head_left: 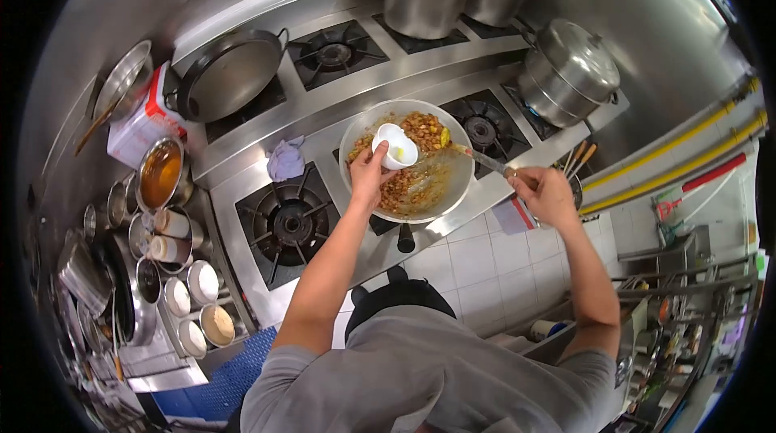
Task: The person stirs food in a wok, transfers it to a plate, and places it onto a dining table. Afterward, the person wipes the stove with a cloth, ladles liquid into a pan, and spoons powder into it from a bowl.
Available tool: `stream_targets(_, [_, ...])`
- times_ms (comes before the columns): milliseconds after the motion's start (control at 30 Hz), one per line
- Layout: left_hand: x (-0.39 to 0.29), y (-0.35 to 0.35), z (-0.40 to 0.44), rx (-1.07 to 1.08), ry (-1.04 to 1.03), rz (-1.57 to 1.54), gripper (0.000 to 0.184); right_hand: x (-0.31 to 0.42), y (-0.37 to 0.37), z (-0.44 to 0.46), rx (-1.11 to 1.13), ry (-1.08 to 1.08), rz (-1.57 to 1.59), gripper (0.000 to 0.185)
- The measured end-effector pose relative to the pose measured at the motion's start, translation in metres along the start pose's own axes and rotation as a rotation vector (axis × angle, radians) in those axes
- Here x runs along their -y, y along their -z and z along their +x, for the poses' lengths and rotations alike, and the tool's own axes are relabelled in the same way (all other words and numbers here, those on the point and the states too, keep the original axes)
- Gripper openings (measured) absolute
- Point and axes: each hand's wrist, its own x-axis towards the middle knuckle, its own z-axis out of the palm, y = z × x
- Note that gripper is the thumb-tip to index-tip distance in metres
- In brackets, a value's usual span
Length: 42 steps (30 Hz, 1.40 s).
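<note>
Clock directions are as seen in the view, with the pan as the dial's centre.

1. Around 9 o'clock: a round steel pot [162, 170] with orange-brown liquid in it. Below it, near 8, a small round tub [204, 279] holds something white and powdery. Can't tell what.
2. At 10 o'clock there's a wide dark metal wok [230, 77], two loop handles.
3. Left hand [368, 176]: fingers pinched on the near-left edge of a small white bowl [402, 150], tilted over the pan. A bit of yellow-green shows inside. I'd guess it's light and stiff, maybe slick if greasy, so the rim is the place to grab.
4. Dead centre: a wide, round, pale grey metal pan [461, 182] with brown chopped bits and oily-looking sauce. Probably heavy and awkward loaded like that; I'd take it by the black handle [406, 237] at 6. The food looks loose and slippery.
5. Right hand [543, 195]: wrapped closed round the handle end of a long metal spatula [487, 161], whose far end meets the pan at 3 o'clock. Stiff, I'd say, so hold it well back.
6. Near 2 o'clock: a lidded steel pot [566, 69], contents hidden.
</note>
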Motion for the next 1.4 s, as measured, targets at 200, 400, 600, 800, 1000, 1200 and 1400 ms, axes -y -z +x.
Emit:
stream_targets(200, [0.005,-0.027,-0.006,0.129,0.043,-0.138,0.049,0.054,0.064,0.036,0.102,0.142,-0.314,0.023])
stream_targets(400, [0.009,-0.025,-0.019,0.158,0.048,-0.226,0.049,0.132,0.085,0.075,0.256,0.315,-0.694,0.026])
stream_targets(600, [-0.002,-0.015,-0.032,0.222,0.045,-0.262,0.051,0.188,0.093,0.084,0.321,0.412,-0.83,0.031])
stream_targets(800, [-0.017,0.011,-0.041,0.222,0.063,-0.308,0.053,0.18,0.103,0.073,0.285,0.361,-0.755,0.022])
stream_targets(1000, [-0.019,0.016,-0.045,0.285,0.057,-0.293,0.055,0.194,0.107,0.05,0.289,0.313,-0.746,0.021])
stream_targets(1200, [-0.021,0.028,-0.048,0.346,0.065,-0.319,0.055,0.184,0.112,0.039,0.291,0.23,-0.665,0.028])
stream_targets(1400, [-0.03,0.041,-0.054,0.351,0.056,-0.366,0.054,0.171,0.117,0.027,0.289,0.138,-0.556,0.027])
